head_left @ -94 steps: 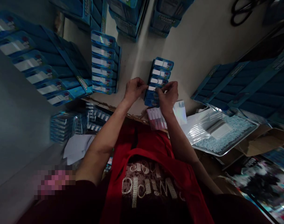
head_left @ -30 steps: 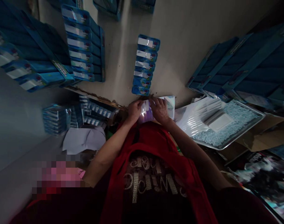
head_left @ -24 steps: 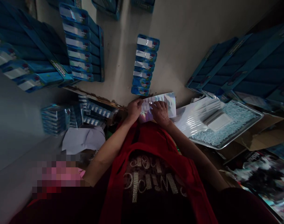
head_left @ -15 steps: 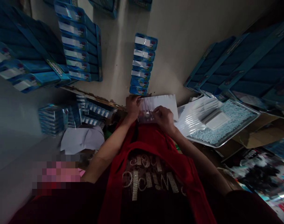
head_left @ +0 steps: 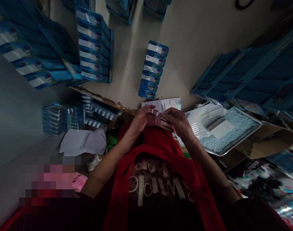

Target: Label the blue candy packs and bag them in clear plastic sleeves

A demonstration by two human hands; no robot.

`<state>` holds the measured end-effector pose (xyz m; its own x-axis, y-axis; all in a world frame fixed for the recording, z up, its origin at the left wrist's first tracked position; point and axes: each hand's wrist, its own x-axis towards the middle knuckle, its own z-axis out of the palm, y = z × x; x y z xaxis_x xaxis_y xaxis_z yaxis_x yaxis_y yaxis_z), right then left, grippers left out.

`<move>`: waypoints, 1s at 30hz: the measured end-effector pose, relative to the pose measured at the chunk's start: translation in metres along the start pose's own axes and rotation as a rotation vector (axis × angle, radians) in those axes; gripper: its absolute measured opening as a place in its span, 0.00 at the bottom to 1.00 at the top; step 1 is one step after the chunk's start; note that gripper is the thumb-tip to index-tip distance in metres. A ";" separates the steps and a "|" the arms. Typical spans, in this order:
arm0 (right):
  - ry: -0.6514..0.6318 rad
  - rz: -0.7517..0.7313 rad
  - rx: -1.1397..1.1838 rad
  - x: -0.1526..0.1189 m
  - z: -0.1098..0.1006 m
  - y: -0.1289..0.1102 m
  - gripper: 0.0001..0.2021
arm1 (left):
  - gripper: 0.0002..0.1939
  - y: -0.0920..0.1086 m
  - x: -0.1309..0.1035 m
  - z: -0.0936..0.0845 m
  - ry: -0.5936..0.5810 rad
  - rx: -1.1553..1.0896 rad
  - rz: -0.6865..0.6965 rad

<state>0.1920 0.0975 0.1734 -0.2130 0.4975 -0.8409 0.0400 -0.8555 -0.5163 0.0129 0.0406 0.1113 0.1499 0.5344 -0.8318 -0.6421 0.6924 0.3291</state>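
My left hand [head_left: 139, 121] and my right hand [head_left: 179, 122] face each other at the table's front edge, fingers bent in a pinch. Between them is a thin, shiny see-through plastic piece [head_left: 154, 119], gripped from both sides; its exact kind is too dim to make out. Just behind it lies a white glossy sheet [head_left: 170, 103] with faint stripes. Beyond the sheet, a row of small blue boxes [head_left: 151, 70] with white labels runs away from me across the table [head_left: 127, 64].
At right, a metal tray [head_left: 245, 138] holds pale blue pellets, a white block [head_left: 220, 128] and clear plastic sleeves [head_left: 199, 118]. Blue cartons [head_left: 233, 70] stand behind it. Stacked blue boxes [head_left: 93, 48] fill the left side. Lower left are white paper sheets [head_left: 82, 141].
Both hands have lifted off the white sheet and come up slightly, with the see-through plastic piece now between them. The view has shifted a little, moving the boxes right.
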 end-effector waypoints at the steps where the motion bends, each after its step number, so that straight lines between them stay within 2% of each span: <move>1: 0.008 0.008 0.002 -0.001 0.001 -0.001 0.20 | 0.31 0.002 -0.001 0.002 0.016 -0.019 0.024; 6: 0.048 0.028 0.012 0.009 0.003 0.003 0.20 | 0.38 0.012 -0.005 0.000 0.129 0.018 0.087; 9: 0.096 -0.007 -0.026 0.018 0.006 0.011 0.21 | 0.31 0.012 -0.004 -0.005 0.149 0.156 0.158; 11: 0.117 0.021 -0.032 0.021 0.008 0.015 0.21 | 0.26 0.011 -0.002 -0.008 0.191 0.222 0.189; 15: 0.165 0.052 -0.016 0.029 0.014 0.017 0.22 | 0.23 0.013 0.005 -0.011 0.300 0.211 0.238; 17: 0.203 -0.012 -0.011 0.039 0.021 0.014 0.22 | 0.19 0.023 0.013 -0.013 0.342 0.266 0.340; 21: 0.277 -0.202 -0.068 0.073 0.040 0.003 0.20 | 0.11 0.057 0.037 -0.020 0.394 0.493 0.603; 25: 0.384 -0.316 -0.263 0.105 0.055 -0.004 0.16 | 0.07 0.082 0.065 -0.031 0.434 0.583 0.609; 30: 0.532 -0.376 -0.512 0.120 0.062 -0.006 0.12 | 0.06 0.088 0.081 -0.038 0.407 0.606 0.601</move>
<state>0.1060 0.1532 0.0851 0.1846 0.8488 -0.4954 0.5253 -0.5113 -0.6802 -0.0602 0.1263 0.0556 -0.4266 0.7525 -0.5018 -0.0089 0.5513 0.8343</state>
